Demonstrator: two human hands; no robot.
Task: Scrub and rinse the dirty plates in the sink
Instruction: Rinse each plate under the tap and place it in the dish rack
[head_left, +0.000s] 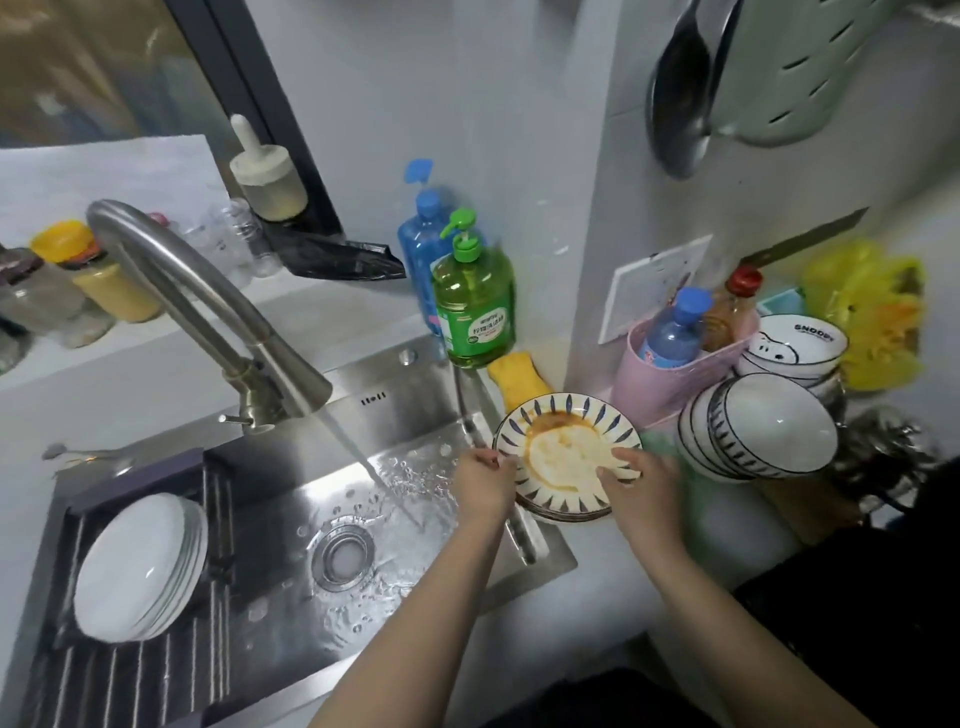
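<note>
Left hand (483, 480): fingers curled over the near-left rim of the dirty plate (567, 457), gripping it. Right hand (641, 486): thumb and fingers closed on the plate's right rim, fingertips lying on its inner face. The plate, white with blue rim strokes and an orange-brown sauce ring, is held between both hands at the right edge of the sink (291, 525), partly over the counter (597, 613); more plates appear stacked beneath it. Water from the faucet (208, 317) runs into the basin left of the plate, striking near the drain (343, 558). Clean white plates (143, 569) stand in a rack at the sink's left end. Stacked bowls (758, 428) lie just right of the right hand. Behind the plate: a yellow sponge (517, 382) and a green detergent bottle (474, 306).
</note>
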